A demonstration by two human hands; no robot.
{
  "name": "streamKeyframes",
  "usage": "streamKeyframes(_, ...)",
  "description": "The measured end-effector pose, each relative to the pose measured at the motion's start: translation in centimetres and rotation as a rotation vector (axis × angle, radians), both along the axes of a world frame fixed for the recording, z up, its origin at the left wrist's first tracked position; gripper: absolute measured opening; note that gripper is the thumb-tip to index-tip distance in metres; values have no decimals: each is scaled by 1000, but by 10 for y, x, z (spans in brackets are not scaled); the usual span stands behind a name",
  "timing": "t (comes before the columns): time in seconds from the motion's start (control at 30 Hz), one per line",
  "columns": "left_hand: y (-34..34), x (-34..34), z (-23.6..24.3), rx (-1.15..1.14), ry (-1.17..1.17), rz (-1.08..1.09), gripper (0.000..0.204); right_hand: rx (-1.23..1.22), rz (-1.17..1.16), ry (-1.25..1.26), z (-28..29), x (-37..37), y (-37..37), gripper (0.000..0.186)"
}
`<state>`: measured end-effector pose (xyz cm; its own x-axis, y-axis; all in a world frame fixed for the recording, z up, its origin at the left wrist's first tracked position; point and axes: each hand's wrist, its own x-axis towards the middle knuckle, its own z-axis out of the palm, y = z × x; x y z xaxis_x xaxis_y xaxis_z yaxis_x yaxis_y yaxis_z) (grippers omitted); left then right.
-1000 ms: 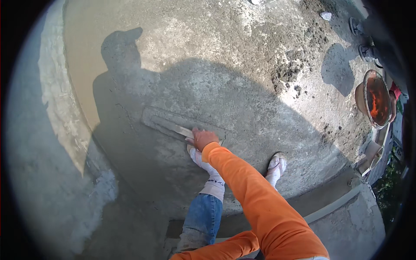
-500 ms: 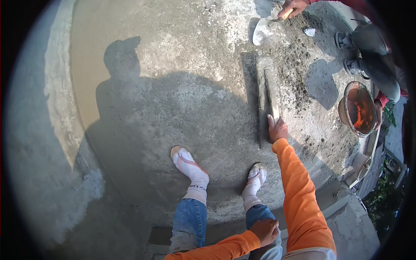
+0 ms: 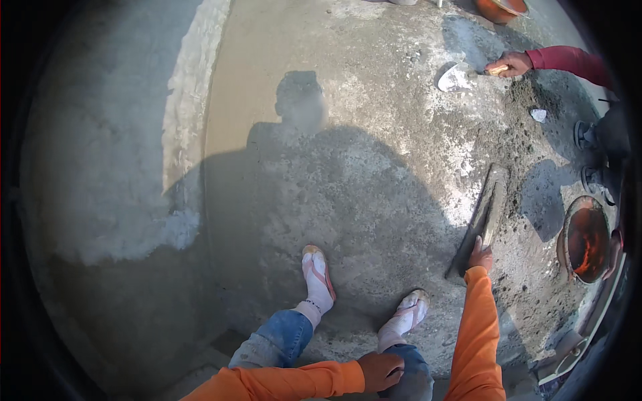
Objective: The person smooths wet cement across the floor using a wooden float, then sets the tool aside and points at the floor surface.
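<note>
My right hand [image 3: 480, 258] grips a long, mortar-coated plastering float [image 3: 493, 200], which lies on or just above the rough concrete floor [image 3: 321, 200] to the right of my feet. The float points away from me, tilted slightly right. My left hand [image 3: 381, 371] is curled closed against my right knee, with nothing visible in it. At the far right, a co-worker's hand [image 3: 513, 64] holds a trowel [image 3: 456, 78] by its wooden handle. Loose, damp mortar [image 3: 518, 150] is scattered beside the float.
A basin [image 3: 587, 240] with a reddish inside stands at the right, a co-worker's hand at its rim. Another basin [image 3: 501, 8] sits at the top edge. A pale stone [image 3: 538, 115] lies in the mortar. A wall [image 3: 114, 167] rises on the left.
My view has swung left, so the scene sits farther right. My right hand has brought the float rightward and nearer me. The co-worker's trowel has moved farther away. My left hand stays at my knee.
</note>
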<state>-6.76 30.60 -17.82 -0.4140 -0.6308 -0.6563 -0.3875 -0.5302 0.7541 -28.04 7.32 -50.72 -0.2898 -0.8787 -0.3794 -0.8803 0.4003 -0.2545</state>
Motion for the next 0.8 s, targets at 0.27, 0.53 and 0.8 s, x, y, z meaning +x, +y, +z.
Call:
streamKeyframes(0.27,16,20,-87,-256,-58,-7,19,308,355,105,65,-25,126,63)
streamKeyframes(0.53,12,133,-79,111,65,-156,57,-75,85,72,9,-63,121,64)
streamKeyframes(0.8,-41,168,-45,-1002,47,201,17,-128,-347,296,-23,-163,164,66)
